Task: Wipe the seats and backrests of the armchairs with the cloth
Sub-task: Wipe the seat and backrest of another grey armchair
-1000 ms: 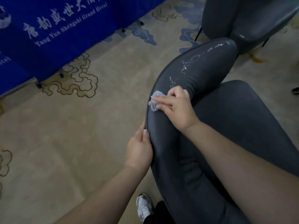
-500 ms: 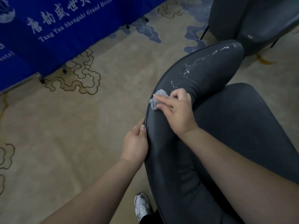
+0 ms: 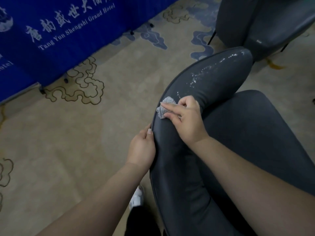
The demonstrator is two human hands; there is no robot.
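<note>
Along the top of the backrest (image 3: 209, 79) the way ahead of the right hand (image 3: 185, 120) lies open as far as its far end, with only white splashes (image 3: 204, 72) on the leather, though behind it the left hand (image 3: 142, 147) grips the rim and blocks the outer edge there. The second armchair (image 3: 265, 26) stands just beyond that far end and closes off the room past it. To the left the carpet (image 3: 59, 142) is bare up to the blue banner (image 3: 56, 36), and the seat (image 3: 259, 126) on the right is free apart from the right forearm across it.
</note>
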